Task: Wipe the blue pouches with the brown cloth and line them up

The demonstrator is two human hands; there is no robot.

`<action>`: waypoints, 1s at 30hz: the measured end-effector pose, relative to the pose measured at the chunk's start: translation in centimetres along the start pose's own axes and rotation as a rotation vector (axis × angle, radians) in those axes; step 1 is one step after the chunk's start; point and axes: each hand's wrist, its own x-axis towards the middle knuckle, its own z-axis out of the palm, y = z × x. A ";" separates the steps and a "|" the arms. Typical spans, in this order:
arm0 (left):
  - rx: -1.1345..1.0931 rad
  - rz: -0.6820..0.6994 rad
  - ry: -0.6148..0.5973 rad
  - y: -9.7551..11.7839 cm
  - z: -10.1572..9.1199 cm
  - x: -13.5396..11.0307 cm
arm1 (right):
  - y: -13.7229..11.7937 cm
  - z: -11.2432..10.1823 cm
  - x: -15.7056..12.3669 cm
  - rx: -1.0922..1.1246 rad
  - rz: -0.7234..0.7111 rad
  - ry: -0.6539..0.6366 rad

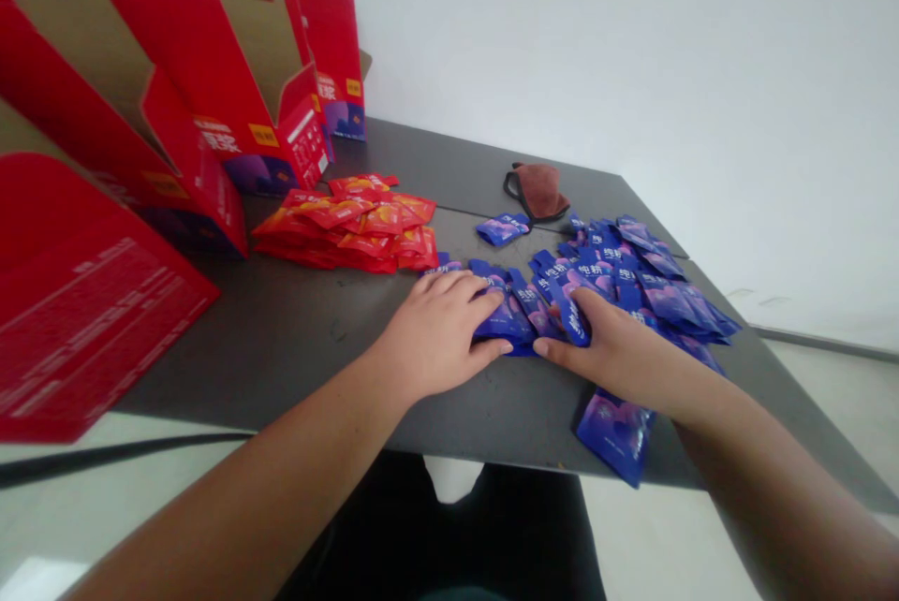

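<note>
Unclenched: L hand [439,334], R hand [604,348] on blue sachets [618,278]; red sachets [344,225], cartons [211,67] nearby.

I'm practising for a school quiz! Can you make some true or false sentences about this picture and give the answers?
1. The left hand and the right hand both touch the blue sachets. True.
2. The red sachets are mixed in with the blue ones. False: they lie in their own pile, left of the blue ones.
3. The right hand is lifted up in the air. False: it rests on the blue sachets.
4. A brown cloth mask lies on the dark grey table. True.
5. Open red cardboard boxes stand at the table's left side. True.
</note>
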 end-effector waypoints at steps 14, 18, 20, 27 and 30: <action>-0.003 -0.009 -0.001 0.1 0.0 -0.1 | -0.8 -0.1 3.5 0.284 0.116 0.071; -0.012 -0.022 0.000 0.1 0.0 -0.2 | -0.3 0.9 3.7 0.063 -0.003 0.076; -0.020 -0.031 -0.001 0.1 0.0 -0.2 | 0.2 1.1 3.5 -0.015 -0.084 0.068; -0.048 -0.066 -0.049 -0.4 0.2 -0.5 | 2.1 1.8 1.0 0.062 -0.482 -0.013; -0.059 -0.090 -0.089 -0.7 0.4 -0.7 | 2.0 2.8 0.7 0.005 -0.512 -0.079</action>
